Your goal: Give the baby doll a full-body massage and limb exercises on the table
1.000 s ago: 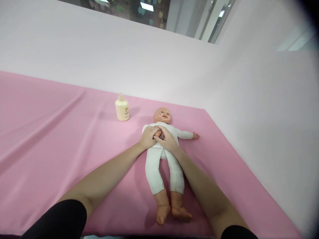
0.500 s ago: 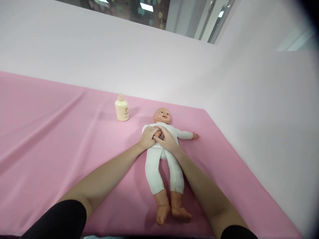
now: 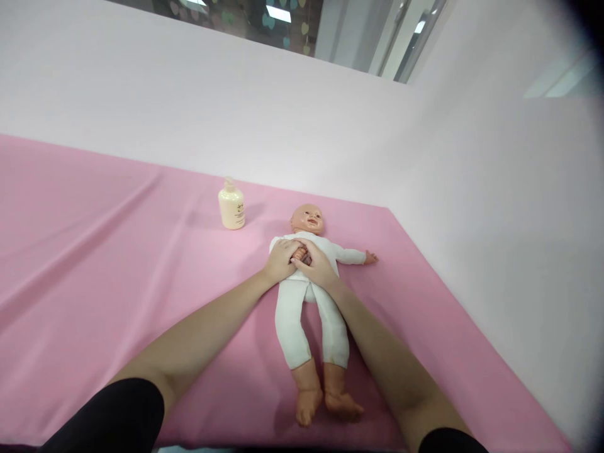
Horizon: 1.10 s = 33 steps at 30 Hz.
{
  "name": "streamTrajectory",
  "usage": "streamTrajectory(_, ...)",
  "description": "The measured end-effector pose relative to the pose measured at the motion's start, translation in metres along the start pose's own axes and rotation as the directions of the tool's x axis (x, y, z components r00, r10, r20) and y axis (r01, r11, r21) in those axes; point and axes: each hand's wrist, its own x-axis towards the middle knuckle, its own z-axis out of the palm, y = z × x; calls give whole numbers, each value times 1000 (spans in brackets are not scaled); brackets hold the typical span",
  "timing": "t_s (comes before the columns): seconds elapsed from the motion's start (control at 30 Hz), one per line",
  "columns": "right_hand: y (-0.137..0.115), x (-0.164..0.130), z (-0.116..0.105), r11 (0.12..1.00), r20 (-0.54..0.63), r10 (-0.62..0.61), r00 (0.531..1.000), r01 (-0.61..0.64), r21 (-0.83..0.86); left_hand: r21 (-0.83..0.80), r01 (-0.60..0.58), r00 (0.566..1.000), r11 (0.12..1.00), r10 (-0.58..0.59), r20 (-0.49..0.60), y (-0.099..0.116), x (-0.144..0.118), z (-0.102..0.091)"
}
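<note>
Both hands meet on the doll's chest; the left hand (image 3: 282,260) and right hand (image 3: 317,267) close together around the doll's small hand (image 3: 301,254); the doll (image 3: 309,296) lies face-up near the surface's far right corner; a lotion bottle (image 3: 231,204) stands capped, apparently untouched, near the far edge.

Bare forearms; short black sleeves (image 3: 117,415) at both upper arms.

pink-covered table (image 3: 94,251), doll (image 3: 309,314) lying face up, cream pump bottle (image 3: 231,206) standing nearby
</note>
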Motion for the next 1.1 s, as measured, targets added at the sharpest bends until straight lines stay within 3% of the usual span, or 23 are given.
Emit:
streamTrajectory(0.4,-3,0,-2,1000,6,-27,1000,27,13,-24,-2,1000,1000,3,17,4,1,-5)
streamTrajectory(0.7,-2,0,-2,1000,8,19,1000,-19,22,2,-31,999,1000,31,40,3,-2,-3)
streamTrajectory(1.1,-2,0,-1,1000,-19,5,1000,-4,24,-61,-106,994,993,106,-4,2,-2,-3)
